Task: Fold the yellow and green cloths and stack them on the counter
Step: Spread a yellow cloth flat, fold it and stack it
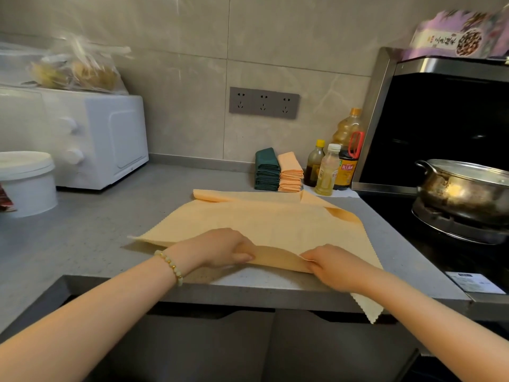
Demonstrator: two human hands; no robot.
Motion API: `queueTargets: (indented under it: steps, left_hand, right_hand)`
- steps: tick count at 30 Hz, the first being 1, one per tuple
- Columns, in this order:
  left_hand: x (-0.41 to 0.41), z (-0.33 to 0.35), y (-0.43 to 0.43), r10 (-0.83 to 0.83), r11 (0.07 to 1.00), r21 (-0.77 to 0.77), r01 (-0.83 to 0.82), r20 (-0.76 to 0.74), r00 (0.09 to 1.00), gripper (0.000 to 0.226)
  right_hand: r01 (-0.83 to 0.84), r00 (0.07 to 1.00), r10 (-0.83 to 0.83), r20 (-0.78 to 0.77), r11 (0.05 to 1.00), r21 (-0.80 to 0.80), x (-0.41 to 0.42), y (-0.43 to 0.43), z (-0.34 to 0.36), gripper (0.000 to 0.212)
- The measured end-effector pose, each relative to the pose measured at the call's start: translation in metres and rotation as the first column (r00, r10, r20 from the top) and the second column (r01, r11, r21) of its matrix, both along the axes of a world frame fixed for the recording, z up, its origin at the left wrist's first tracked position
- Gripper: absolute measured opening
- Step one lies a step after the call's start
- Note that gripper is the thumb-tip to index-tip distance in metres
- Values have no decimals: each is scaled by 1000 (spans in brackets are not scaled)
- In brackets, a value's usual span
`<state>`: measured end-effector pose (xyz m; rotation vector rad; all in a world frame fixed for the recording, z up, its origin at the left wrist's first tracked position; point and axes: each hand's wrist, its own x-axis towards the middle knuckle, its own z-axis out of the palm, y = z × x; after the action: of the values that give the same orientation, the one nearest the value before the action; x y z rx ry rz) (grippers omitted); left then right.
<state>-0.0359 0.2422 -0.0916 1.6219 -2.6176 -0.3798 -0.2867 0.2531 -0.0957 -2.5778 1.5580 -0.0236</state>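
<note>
Currently left hand [220,249] and right hand [333,267] each pinch the near edge of yellow cloth [261,219], lower centre; cloth lies on counter [96,230], spreading away from the fingers, long axis left-right, hands equally near.

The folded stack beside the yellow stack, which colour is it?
The folded stack is dark green, clearest in the head view.
</note>
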Motion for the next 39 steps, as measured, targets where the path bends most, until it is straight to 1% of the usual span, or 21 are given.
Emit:
queueTargets:
  steps: [1,4,8,10,12,14,16,18,20,22,24,26,27,28,30,32,33,34,35,37,39]
  left_hand:
    - [1,1,-2,8,1000,-27,-7,20,1000,30]
    - [-2,11,-1,6,999,-51,-3,47,999,45]
    - [-4,32,6,-63,992,113,65,-19,998,53]
    - [-4,47,8,-103,978,185,102,-4,995,55]
    - [-3,60,5,-118,962,248,112,9,993,52]
    - [-1,71,0,-109,944,314,100,11,994,41]
    - [1,75,-12,-91,944,322,75,35,995,34]
    - [2,71,-27,-50,969,244,28,85,995,35]
    - [2,60,-48,17,990,138,-37,140,990,41]
    - [3,48,-64,85,995,33,-93,192,978,48]
    - [7,37,-75,132,991,-33,-128,189,973,45]
    - [17,26,-84,200,980,-59,-192,171,965,54]
    - [22,21,-87,242,969,-84,-231,157,957,53]
    - [29,15,-91,278,957,-124,-261,146,949,47]
    - [37,11,-93,325,935,-214,-282,200,924,38]
    - [37,10,-96,365,911,-315,-268,306,879,43]
    - [33,8,-96,376,898,-361,-252,331,865,47]
    - [27,6,-95,373,890,-384,-245,308,875,50]
    - [17,1,-92,352,895,-370,-249,242,904,52]
    - [-5,-9,-82,276,938,-235,-253,71,958,57]
    - [-25,-20,-73,219,973,-75,-217,9,976,65]
  right_hand:
    - [13,1000,-12,-14,999,39,-5,-2,4,36]
    - [-22,1000,24,-10,978,208,-19,-5,16,39]
    - [-67,997,72,2,915,397,-36,6,42,36]
    - [-50,998,62,-8,860,508,-41,9,59,37]
    - [-40,999,52,-3,813,581,-43,8,74,31]
    - [-16,1000,18,2,804,594,-45,1,84,23]
    - [23,999,-4,-36,838,545,-48,-14,87,25]
    - [91,990,-34,-135,891,444,-48,-33,85,20]
    - [133,980,-76,-186,940,313,-45,-57,78,27]
    - [170,976,-130,-172,955,241,-40,-80,64,33]
    - [219,971,-191,-144,952,216,-37,-102,47,33]
    - [250,966,-229,-124,948,196,-37,-117,30,23]
    - [259,964,-241,-117,950,176,-38,-120,24,15]
    - [254,965,-239,-108,955,155,-36,-126,17,14]
    - [255,966,-248,-72,961,106,-34,-127,10,23]
    - [231,973,-230,-32,971,61,-26,-129,3,25]
    - [226,974,-226,-11,973,40,-20,-130,-1,25]
    - [225,974,-225,15,974,10,-15,-131,-5,26]
    - [226,973,-225,48,974,-14,-10,-133,-8,26]
    - [231,967,-226,117,972,-31,0,-137,-15,25]
    - [224,966,-218,137,974,-33,5,-139,-19,22]
